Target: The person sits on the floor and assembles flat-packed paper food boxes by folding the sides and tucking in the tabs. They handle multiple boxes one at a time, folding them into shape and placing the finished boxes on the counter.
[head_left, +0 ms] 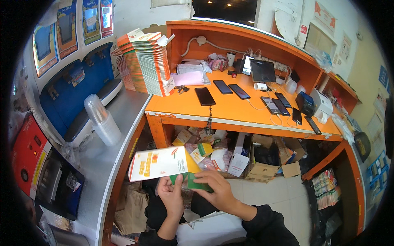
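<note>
A flat white paper carton (158,164) with orange print and yellow and green end flaps is held up in front of me, slanting a little. My left hand (172,197) grips its lower edge, the thumb pressed on the green part. My right hand (219,192) is closed on the green flap at the carton's right end, its fingers on top. That flap looks bent along a fold. Beyond and to the left, a tall stack of similar flat cartons (143,61) leans where the metal counter meets the orange desk.
The orange desk (180,107) carries several phones, a dark tablet (262,70) and a white label printer (321,105). Clear plastic cups (102,121) stand stacked on the metal counter (92,176) at left, near a drinks machine (78,92). Opened cardboard boxes (261,172) sit beneath the desk.
</note>
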A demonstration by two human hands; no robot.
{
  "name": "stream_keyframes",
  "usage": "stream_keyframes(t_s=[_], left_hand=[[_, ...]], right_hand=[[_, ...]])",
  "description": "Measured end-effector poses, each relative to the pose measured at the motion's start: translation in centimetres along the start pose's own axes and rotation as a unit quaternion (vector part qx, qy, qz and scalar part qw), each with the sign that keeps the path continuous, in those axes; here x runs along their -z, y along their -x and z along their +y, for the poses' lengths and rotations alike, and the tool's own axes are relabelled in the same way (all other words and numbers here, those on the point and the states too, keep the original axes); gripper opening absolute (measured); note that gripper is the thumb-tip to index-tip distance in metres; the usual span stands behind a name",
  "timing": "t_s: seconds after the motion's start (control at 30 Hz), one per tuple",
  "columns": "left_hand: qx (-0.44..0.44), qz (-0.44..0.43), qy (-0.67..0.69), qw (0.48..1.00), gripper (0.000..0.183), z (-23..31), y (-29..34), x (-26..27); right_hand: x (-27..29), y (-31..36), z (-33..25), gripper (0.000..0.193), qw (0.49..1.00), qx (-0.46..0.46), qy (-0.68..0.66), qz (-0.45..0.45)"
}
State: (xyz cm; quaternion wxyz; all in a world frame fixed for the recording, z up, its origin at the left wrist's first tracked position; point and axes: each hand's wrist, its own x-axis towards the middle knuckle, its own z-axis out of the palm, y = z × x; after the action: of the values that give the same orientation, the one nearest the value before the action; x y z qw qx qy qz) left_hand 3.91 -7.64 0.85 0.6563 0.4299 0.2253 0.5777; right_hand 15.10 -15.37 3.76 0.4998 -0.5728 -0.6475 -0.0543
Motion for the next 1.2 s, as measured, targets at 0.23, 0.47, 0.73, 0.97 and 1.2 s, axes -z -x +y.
stream_keyframes(t_s=[0.23, 0.47, 0.73, 0.97, 1.2], left_hand=[[-0.248, 0.042, -0.291, 0.923, 0.009, -1.1, 1.0, 1.0], [-0.299, -0.073, -0.513, 0.802, 0.025, -1.3, 2.8, 1.3], [0.012, -0.078, -0.107, 0.991, 0.026, -1.3, 2.1, 1.2], [0.017, 0.017, 0.011, 1.0, 0.026, -1.1, 1.5, 0.3], [-0.045, -0.039, -0.155, 0.986, 0.027, -1.1, 1.5, 0.7]], right_hand=[[1.4, -0.8, -0.5, 0.013, 0.982, -0.068, -0.175, 0.032], [0.6, -1.6, -0.6, 0.013, 0.982, -0.057, -0.176, 0.041], [1.3, -1.7, -0.4, 0.014, 0.994, -0.024, -0.097, 0.039], [-0.3, -0.1, -1.4, 0.036, 0.998, 0.039, 0.05, -0.005], [-1.1, 1.0, -1.4, 0.063, 0.989, -0.006, 0.118, -0.087]])
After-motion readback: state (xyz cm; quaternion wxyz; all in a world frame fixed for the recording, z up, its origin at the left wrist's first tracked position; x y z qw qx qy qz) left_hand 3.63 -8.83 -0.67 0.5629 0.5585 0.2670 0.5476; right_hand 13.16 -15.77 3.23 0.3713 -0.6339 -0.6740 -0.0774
